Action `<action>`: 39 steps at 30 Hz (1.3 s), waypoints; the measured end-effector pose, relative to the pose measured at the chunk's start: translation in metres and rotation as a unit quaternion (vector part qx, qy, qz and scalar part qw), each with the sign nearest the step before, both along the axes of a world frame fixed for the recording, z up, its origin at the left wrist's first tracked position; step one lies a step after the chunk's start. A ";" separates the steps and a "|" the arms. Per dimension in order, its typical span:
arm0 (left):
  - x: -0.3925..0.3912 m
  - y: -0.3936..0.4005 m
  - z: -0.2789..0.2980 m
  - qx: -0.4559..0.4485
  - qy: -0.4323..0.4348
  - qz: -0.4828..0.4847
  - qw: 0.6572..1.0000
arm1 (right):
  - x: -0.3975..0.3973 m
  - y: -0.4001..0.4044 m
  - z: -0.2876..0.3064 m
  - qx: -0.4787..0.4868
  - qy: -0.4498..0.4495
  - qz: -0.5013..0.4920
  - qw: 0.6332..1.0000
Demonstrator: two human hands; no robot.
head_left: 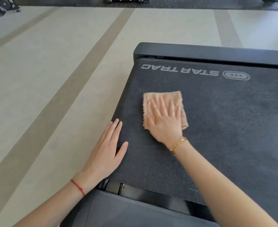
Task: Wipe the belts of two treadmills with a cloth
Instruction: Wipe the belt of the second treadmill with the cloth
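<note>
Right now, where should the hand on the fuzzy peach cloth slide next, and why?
Probably toward the white STAR TRAC lettering. The right hand presses flat on the folded peach terry cloth in the middle of the dark textured treadmill belt, and a strip of belt beyond the cloth looks unwiped. The left hand rests flat on the belt's near-left edge, steadying.

1 treadmill belt (216,120) at right of frame, 1 folded peach cloth (153,99) at centre, 2 hands, left hand (104,154) and right hand (165,122), 1 red string bracelet (77,187) at lower left, 1 gold bangle (178,144)
</note>
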State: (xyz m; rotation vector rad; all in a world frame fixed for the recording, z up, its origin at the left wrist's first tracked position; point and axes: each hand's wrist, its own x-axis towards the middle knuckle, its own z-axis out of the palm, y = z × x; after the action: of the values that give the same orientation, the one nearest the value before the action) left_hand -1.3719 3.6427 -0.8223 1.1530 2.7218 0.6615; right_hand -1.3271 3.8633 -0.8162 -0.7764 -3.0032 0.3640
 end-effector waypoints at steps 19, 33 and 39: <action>0.010 -0.007 -0.003 0.045 -0.025 0.012 0.999 | 0.075 -0.101 -0.001 0.011 0.014 0.041 0.999; 0.010 -0.006 -0.003 0.033 0.002 -0.007 0.999 | 0.147 -0.062 0.005 0.019 -0.027 -0.082 0.996; 0.007 0.020 0.002 0.017 0.034 -0.032 0.999 | 0.148 -0.107 0.006 -0.022 0.028 0.043 0.998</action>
State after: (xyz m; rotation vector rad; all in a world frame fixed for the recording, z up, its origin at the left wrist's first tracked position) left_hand -1.3649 3.6622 -0.8200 1.2881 2.7250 0.6760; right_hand -1.1787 3.7561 -0.8105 -0.6290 -2.9930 0.4480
